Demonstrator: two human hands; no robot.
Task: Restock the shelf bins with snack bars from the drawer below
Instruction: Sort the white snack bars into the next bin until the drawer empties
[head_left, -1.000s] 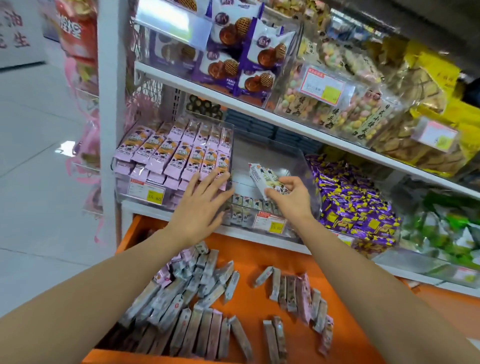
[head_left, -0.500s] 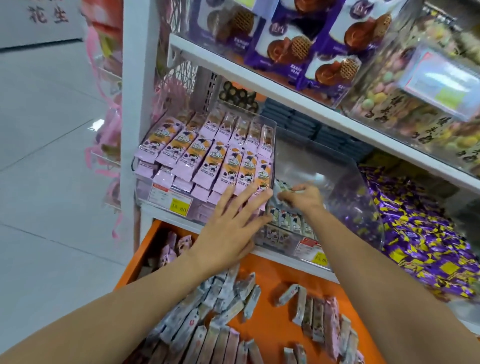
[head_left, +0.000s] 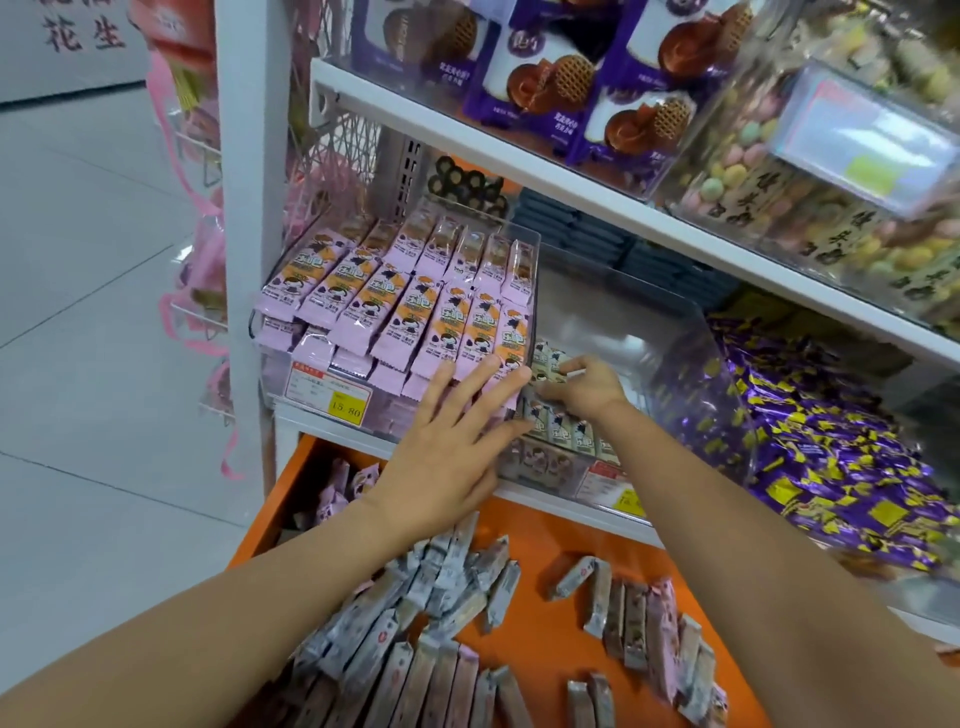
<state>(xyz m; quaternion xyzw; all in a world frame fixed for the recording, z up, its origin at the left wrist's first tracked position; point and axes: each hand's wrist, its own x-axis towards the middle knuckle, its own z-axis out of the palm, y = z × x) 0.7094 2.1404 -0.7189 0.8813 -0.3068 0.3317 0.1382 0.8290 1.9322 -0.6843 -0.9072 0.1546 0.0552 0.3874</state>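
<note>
A clear bin (head_left: 535, 291) on the lower shelf is packed with pink snack bars (head_left: 400, 306). My left hand (head_left: 457, 447) lies flat with straight fingers against that bin's front right corner. Beside it, a second clear bin (head_left: 670, 332) is partly filled with white snack bars (head_left: 566, 431). My right hand (head_left: 584, 387) is inside this bin and pinches white bars (head_left: 548, 364) at its left side. Below, the open orange drawer (head_left: 550, 545) holds several loose grey and pink bars (head_left: 447, 587).
A white shelf post (head_left: 249, 208) stands left of the bins. The upper shelf (head_left: 519, 150) carries purple waffle packs (head_left: 540, 78) and a bin of coloured sweets (head_left: 779, 171). Purple and yellow candies (head_left: 831, 447) fill the bin at the right. Tiled floor (head_left: 78, 364) lies left.
My right hand has dropped from above the bin down into it with the white bars. My view has moved closer. The left hand stays pressed on the pink bin.
</note>
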